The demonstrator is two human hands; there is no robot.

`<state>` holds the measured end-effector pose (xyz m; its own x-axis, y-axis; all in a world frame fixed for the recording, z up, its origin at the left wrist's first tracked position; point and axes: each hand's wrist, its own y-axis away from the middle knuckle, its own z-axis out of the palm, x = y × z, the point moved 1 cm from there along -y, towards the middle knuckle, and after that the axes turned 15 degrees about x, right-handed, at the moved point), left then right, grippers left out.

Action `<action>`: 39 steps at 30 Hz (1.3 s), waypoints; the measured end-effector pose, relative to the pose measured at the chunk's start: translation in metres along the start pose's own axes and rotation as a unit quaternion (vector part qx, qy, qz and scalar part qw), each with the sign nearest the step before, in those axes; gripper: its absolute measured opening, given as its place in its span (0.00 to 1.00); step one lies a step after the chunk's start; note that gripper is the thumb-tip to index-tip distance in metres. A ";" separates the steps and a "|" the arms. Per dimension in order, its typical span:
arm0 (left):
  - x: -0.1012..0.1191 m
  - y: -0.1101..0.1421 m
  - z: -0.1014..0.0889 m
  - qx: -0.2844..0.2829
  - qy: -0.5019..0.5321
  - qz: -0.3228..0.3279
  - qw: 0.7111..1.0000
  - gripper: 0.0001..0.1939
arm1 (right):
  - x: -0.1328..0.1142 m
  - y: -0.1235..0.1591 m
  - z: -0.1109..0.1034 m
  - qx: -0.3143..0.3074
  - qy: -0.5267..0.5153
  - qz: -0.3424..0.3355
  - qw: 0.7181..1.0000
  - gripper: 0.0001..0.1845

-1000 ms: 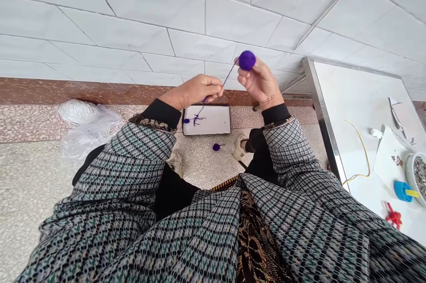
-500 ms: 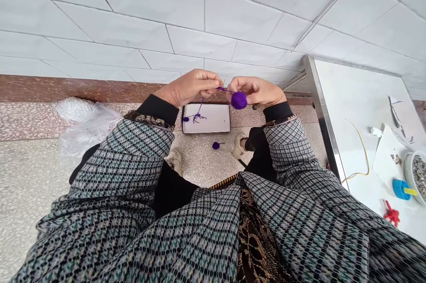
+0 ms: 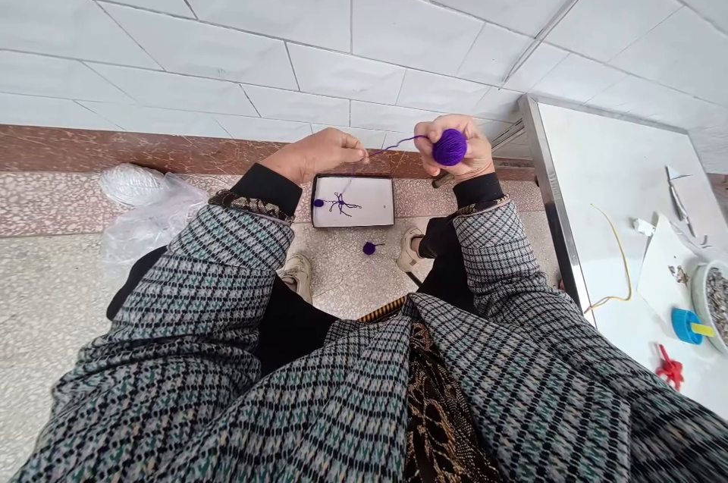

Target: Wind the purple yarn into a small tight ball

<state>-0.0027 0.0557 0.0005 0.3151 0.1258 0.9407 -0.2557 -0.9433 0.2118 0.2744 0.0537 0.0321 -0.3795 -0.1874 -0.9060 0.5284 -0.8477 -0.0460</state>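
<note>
My right hand [image 3: 471, 145] is wrapped around a purple yarn ball [image 3: 450, 147], raised in front of the wall. From it a purple strand [image 3: 392, 146] runs slackly across to my left hand [image 3: 323, 154], whose thumb and fingertips pinch the yarn. Below the left hand, a shallow white box [image 3: 372, 202] with dark edges lies on the floor. Inside it are a tangle of purple yarn [image 3: 341, 203] and a small dark purple bundle [image 3: 318, 203] at the left side. Another small purple ball [image 3: 369, 248] with a loose tail rests on the floor just before the box.
At right stands a white table [image 3: 574, 164] with a metal edge, bearing a yellow cord [image 3: 628, 271], a blue cap [image 3: 685, 324], a red item [image 3: 669, 368] and a bowl [image 3: 698, 301]. White yarn [image 3: 132, 184] and a clear plastic bag [image 3: 145, 229] lie on the floor at left.
My right hand has moved right and slightly up with the yarn ball, lengthening the strand between the hands. My left hand has shifted slightly left. The tangle in the box now lies more spread out.
</note>
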 end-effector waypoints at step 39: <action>0.028 0.010 0.004 0.052 -0.108 0.154 0.981 0.12 | 0.031 -0.020 0.024 0.065 0.217 0.134 0.965 0.23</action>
<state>0.0076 0.0484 0.0276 0.4272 -0.2279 0.8750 -0.2790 -0.9537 -0.1122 0.2338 0.0525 0.0152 0.1263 -0.2065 -0.9703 0.4526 -0.8584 0.2416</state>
